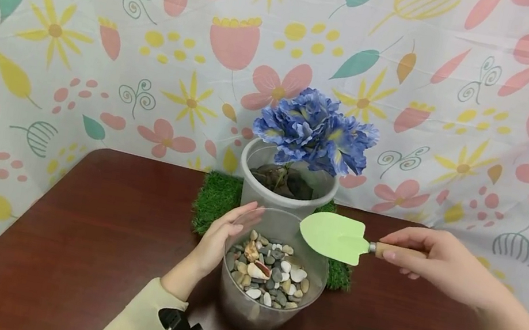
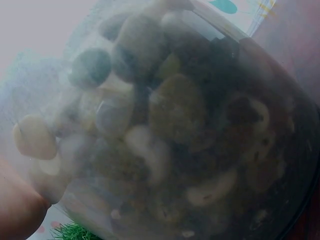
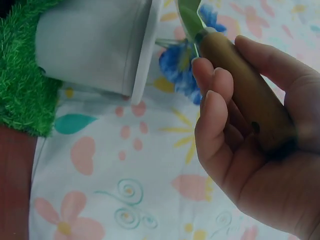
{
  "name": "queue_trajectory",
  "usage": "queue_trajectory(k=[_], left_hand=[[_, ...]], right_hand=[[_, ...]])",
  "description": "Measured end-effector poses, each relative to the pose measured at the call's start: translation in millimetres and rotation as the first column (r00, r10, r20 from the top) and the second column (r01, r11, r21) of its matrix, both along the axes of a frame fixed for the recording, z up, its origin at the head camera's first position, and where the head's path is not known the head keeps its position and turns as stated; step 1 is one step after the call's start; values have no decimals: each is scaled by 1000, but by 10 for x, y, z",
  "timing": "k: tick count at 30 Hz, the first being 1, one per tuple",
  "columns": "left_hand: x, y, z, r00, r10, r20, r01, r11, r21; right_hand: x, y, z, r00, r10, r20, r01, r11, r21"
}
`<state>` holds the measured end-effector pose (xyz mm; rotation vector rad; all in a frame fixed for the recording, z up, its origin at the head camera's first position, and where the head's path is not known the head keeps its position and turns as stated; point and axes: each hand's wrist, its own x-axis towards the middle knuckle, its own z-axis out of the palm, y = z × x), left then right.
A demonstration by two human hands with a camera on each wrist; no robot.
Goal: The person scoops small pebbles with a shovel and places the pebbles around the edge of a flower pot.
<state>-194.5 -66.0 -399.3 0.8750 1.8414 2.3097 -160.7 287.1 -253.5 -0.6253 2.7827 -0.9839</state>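
Observation:
A clear plastic bucket point(image 1: 266, 314) holds several pebbles point(image 1: 277, 275) and a few shells point(image 1: 259, 270). My left hand point(image 1: 216, 241) rests against its left side near the rim, fingers extended along the wall. Through the hazy wall, the left wrist view shows the pebbles point(image 2: 177, 107) up close. My right hand point(image 1: 430, 257) grips the wooden handle of a small light-green trowel point(image 1: 333, 236), fingers wrapped round it. The blade points left over the bucket's right rim, with nothing on it. In the right wrist view the trowel handle point(image 3: 245, 85) lies between thumb and fingers.
Behind the bucket, a white pot point(image 1: 260, 192) with a blue flower point(image 1: 315, 129) and dark stones stands on a green grass mat point(image 1: 218, 198). Everything sits on a dark reddish table point(image 1: 114, 245). A flower-patterned cloth point(image 1: 107, 39) hangs behind.

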Motion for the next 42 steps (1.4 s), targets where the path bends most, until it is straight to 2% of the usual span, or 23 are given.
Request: queue_trajectory(k=[4, 9, 15, 22, 27, 33, 39, 42], left_hand=[[-4, -1, 3, 1000, -1, -7, 1, 1000, 3], [-1, 2, 2, 1000, 7, -5, -7, 1000, 1], [-8, 3, -1, 1000, 17, 15, -17, 1000, -10], [-14, 1, -14, 1000, 23, 14, -23, 1000, -14], [-7, -10, -12, 1000, 18, 19, -18, 1000, -13], [-8, -7, 2, 1000, 22, 6, -22, 1000, 15], [-8, 0, 5, 1000, 25, 2, -25, 1000, 17], [-6, 5, 9, 1000, 27, 12, -27, 1000, 3]], right_hand=[[-7, -125, 85, 999, 37, 8, -37, 999, 33], [-25, -295, 195, 997, 76, 14, -77, 988, 134], [-58, -477, 291, 989, 140, -44, -124, 958, 259], [-70, -675, 367, 984, 175, -36, -150, 920, 362], [-75, -825, 367, 976, 215, -35, -183, 896, 405], [-56, -974, 371, 973, 224, -59, -172, 870, 463], [-90, -1066, 255, 973, 229, -5, -202, 869, 451], [-86, -1087, 155, 971, 237, -20, -203, 870, 449]])
